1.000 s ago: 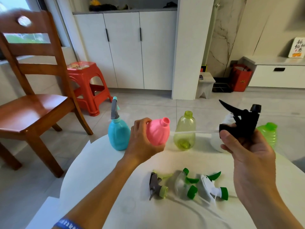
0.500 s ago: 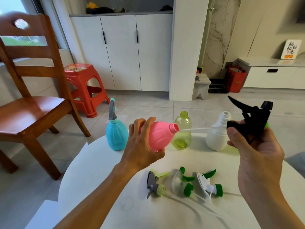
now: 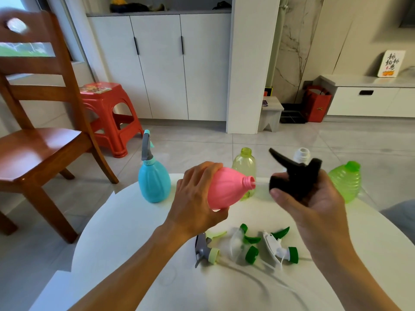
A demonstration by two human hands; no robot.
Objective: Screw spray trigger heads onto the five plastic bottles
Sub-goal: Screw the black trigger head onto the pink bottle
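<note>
My left hand [image 3: 195,198] grips a pink bottle [image 3: 226,189], tipped on its side with the open neck pointing right. My right hand [image 3: 310,198] holds a black trigger head [image 3: 294,173] just right of that neck; its thin clear tube runs into the opening. A blue bottle [image 3: 153,180] with a grey trigger head fitted stands at the table's back left. A pale yellow-green bottle [image 3: 244,164], a white bottle [image 3: 302,153] and a bright green bottle [image 3: 345,180] stand open-necked behind my hands. Three loose trigger heads [image 3: 247,248] lie near the front.
Everything rests on a round white table [image 3: 125,232]. A wooden chair [image 3: 38,135] stands to the left, with a red plastic stool [image 3: 107,113] behind it. White cabinets and a pillar line the far wall.
My right hand has moved left, bringing the black trigger head close to the pink bottle's neck and pushing the tube further in. The pink bottle has tipped flatter. The view shifted slightly.
</note>
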